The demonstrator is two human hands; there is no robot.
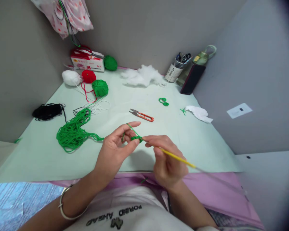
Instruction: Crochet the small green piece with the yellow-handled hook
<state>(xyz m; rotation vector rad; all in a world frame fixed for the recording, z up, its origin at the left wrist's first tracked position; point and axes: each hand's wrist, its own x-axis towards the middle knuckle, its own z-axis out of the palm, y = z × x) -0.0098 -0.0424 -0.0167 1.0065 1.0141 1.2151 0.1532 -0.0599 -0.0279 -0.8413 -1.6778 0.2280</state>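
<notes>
Between the thumb and fingers of my left hand (pixel 115 147) is a small green crochet piece (pixel 136 138). A strand of green yarn runs up from it over my raised left index finger. My right hand (pixel 170 158) grips a crochet hook (pixel 178 156) with a yellow handle, its tip at the green piece. The hook's far end trails off to the lower right, blurred. Loose green yarn (pixel 73 133) lies in a tangle left of my left hand. Orange-handled thread snips (pixel 142 115) rest on the table just beyond both hands.
Yarn balls in white (pixel 71 78), red (pixel 88 76) and green (pixel 100 88) sit at the back left, near black yarn (pixel 48 111). White stuffing (pixel 143 76) lies at the back. A pen cup (pixel 174 71), bottle (pixel 201 57) and phone (pixel 193 79) stand at the right wall.
</notes>
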